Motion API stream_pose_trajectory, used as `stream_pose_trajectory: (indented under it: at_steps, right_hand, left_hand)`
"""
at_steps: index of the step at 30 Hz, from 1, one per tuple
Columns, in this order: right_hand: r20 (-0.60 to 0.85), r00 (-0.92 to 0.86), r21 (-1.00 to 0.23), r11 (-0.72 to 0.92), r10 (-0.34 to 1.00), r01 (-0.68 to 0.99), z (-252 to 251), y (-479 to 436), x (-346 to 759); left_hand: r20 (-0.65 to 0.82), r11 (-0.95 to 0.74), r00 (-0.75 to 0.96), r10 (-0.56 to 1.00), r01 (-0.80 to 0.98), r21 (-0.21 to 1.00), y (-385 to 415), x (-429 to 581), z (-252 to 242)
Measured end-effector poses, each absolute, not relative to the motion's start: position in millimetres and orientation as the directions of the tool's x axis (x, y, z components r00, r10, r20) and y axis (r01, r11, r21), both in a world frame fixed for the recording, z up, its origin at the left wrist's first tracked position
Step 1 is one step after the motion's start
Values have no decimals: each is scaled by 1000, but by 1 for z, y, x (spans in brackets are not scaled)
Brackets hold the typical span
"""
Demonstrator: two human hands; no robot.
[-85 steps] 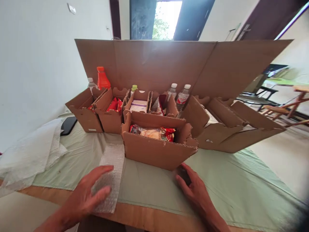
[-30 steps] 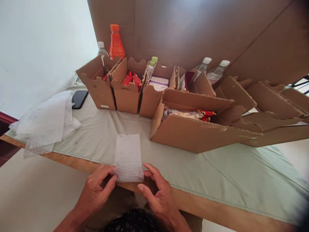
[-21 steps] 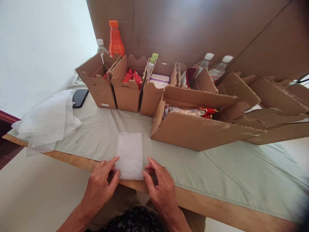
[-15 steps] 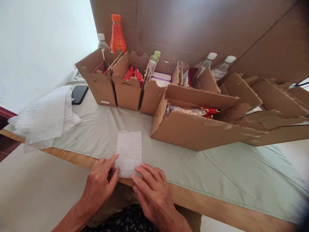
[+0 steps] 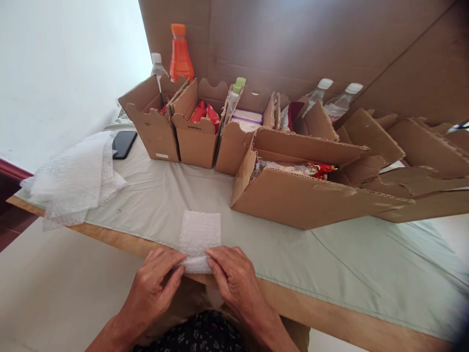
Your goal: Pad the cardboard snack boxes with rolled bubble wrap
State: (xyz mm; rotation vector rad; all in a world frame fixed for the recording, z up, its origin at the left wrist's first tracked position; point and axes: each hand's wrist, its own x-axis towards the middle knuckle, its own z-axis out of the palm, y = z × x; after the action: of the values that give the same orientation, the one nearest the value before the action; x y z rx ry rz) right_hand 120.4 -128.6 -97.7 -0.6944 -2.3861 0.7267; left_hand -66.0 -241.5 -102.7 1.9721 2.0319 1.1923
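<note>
A small white bubble-wrap sheet [image 5: 200, 234] lies at the table's near edge on the pale green cloth [image 5: 330, 264]. My left hand [image 5: 154, 288] pinches its near left end and my right hand [image 5: 234, 278] pinches its near right end, where the near edge is folded or rolled up. Just beyond stands an open cardboard box [image 5: 300, 195] with red and clear snack packets [image 5: 293, 169] inside.
A row of smaller cardboard boxes [image 5: 194, 132] with packets stands behind, along with an orange bottle [image 5: 180, 54] and clear bottles [image 5: 340, 102]. A tall cardboard sheet [image 5: 311, 44] backs them. Loose bubble wrap [image 5: 73, 176] and a black phone [image 5: 123, 144] lie at left.
Both hands came from apart on the table to the sheet's near end. The sheet's near edge has been lifted and turned over, so the visible sheet looks shorter.
</note>
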Motion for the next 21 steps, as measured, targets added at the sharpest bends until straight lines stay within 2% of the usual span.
stream_pose_trajectory:
  at_steps: [2,4,7,10,14,16,18,21]
  right_hand:
    - [431,-665,-558,759,611,335,-97,-129,122]
    - [470,-681,-484,809,562,333,-96,-130,124]
    - [399,-782,-423,853,478,305,-95,-130,124]
    - [374,-795,-443,845,477,299,-98,-129,122]
    - [363,-757,-593,761,543,262,-96,-127,126]
    - [334,-751,-637,724,570,266,-95,-128,130]
    - [349,-728,-614,731,590,298,-93,-130,134]
    - [397,-725,-495,797,562,346,-92,-130,134]
  left_hand:
    - [441,-84,-203,874,831,550,-235,-67,-106]
    - [433,-49,-214,876,852,521,-229,-69,-109]
    - [410,6,-229,883,879,477,-224,-71,-113]
    - [444,-12,-234,865,875,484,-227,-70,-110]
    - [461,-178,-94,882,840,512,-240,-67,-101]
    - [454,-204,-69,888,827,525,-241,-66,-101]
    - [441,-163,-108,891,831,532,-236,-66,-104]
    - [422,-45,-195,886,868,495,-221,-67,-110]
